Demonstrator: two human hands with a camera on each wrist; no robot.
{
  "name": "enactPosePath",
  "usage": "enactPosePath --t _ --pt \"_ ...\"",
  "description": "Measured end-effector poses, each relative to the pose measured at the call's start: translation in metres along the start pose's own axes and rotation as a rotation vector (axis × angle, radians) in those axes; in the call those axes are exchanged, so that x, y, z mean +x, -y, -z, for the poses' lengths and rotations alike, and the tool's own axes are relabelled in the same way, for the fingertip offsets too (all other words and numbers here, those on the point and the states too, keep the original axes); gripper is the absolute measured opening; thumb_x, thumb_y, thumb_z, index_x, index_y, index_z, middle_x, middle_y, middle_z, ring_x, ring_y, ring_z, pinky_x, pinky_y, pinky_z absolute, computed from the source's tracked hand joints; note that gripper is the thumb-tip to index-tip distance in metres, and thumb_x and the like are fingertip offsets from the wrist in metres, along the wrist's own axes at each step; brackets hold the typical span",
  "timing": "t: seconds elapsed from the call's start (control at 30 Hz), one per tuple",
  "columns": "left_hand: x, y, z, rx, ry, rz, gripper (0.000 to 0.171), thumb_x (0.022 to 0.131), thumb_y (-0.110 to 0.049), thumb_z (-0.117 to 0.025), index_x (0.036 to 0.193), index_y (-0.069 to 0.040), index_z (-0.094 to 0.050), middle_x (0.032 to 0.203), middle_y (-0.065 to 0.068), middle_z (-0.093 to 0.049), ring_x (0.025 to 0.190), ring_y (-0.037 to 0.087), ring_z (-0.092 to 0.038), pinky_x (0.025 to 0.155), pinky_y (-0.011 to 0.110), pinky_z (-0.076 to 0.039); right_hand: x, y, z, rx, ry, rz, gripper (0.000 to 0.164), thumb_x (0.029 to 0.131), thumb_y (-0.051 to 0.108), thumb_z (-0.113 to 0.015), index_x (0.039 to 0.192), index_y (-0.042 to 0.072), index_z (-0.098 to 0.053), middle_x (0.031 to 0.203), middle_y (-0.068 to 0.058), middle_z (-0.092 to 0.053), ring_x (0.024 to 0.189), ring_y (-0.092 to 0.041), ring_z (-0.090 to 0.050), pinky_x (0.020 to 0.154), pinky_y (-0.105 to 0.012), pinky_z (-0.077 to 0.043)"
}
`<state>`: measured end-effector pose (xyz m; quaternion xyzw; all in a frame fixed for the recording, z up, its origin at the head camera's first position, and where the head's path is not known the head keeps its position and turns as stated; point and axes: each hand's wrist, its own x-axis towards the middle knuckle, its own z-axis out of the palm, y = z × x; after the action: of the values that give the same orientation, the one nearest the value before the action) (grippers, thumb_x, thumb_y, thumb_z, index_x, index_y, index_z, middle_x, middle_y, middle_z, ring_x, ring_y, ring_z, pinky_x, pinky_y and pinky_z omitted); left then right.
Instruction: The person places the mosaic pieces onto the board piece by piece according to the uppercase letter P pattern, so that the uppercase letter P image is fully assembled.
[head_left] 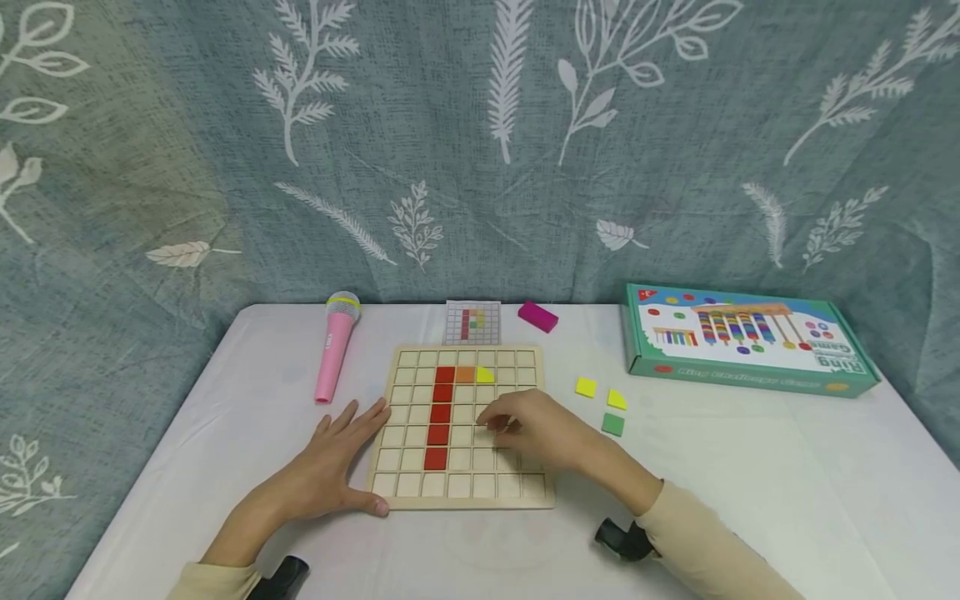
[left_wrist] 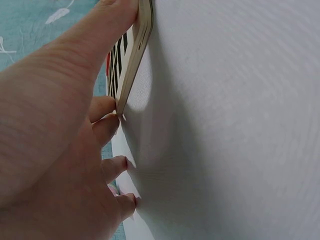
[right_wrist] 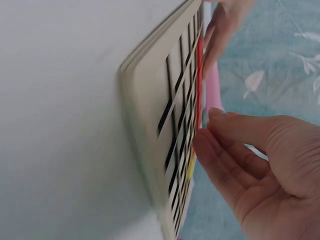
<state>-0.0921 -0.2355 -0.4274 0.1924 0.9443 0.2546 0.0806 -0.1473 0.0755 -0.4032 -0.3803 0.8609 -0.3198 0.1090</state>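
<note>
A wooden grid board (head_left: pixel 461 503) lies on the white table. A column of several red tiles (head_left: pixel 437 458) sits in it, with an orange tile (head_left: pixel 465 374) and a yellow quarter-round tile (head_left: pixel 485 375) in the upper row. At the board's left edge my left hand (head_left: pixel 322 471) rests with fingers spread, its thumb (left_wrist: pixel 117 12) against the frame. Over the middle-right cells, my right hand (head_left: pixel 536 425) has its thumb and fingers (right_wrist: pixel 205 145) bent together close above the board; I cannot tell whether a tile is between them.
Right of the board lie two yellow tiles (head_left: pixel 586 387) and a green tile (head_left: pixel 612 424). Behind it are a pattern card (head_left: pixel 472 323) and a magenta block (head_left: pixel 537 317). A pink microphone (head_left: pixel 334 354) lies left, and a game box (head_left: pixel 750 342) stands at the back right.
</note>
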Motion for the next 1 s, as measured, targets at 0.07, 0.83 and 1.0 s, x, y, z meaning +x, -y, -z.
enactPosePath --t 0.07,0.83,1.0 --pt "0.000 0.000 0.000 0.000 0.002 -0.004 0.123 0.055 -0.058 -0.086 0.151 -0.001 -0.034 0.159 0.016 -0.026 0.144 0.050 -0.012 0.110 0.071 -0.006 -0.006 -0.005 0.005 -0.002 -0.023 -0.004 0.023 0.089 0.003 -0.070 0.112 0.004 -0.070 0.100 -0.001 -0.071 0.091 -0.012 -0.063 0.081 -0.025 -0.055" --pt "0.000 -0.001 0.000 -0.008 0.014 0.008 0.123 0.057 -0.059 -0.086 0.152 -0.003 -0.032 0.160 0.015 -0.025 0.145 0.049 -0.010 0.111 0.069 -0.005 -0.060 -0.054 0.042 -0.031 -0.171 -0.057 0.025 0.086 -0.006 -0.068 0.110 0.000 -0.070 0.101 -0.005 -0.070 0.090 -0.015 -0.065 0.080 -0.029 -0.056" --pt "0.000 -0.002 0.001 -0.004 0.025 0.015 0.123 0.057 -0.058 -0.086 0.152 -0.002 -0.032 0.160 0.016 -0.025 0.145 0.049 -0.010 0.111 0.070 -0.006 -0.072 -0.062 0.048 -0.047 -0.192 -0.095 0.025 0.085 -0.005 -0.071 0.109 0.001 -0.071 0.100 -0.005 -0.071 0.089 -0.015 -0.065 0.080 -0.029 -0.056"
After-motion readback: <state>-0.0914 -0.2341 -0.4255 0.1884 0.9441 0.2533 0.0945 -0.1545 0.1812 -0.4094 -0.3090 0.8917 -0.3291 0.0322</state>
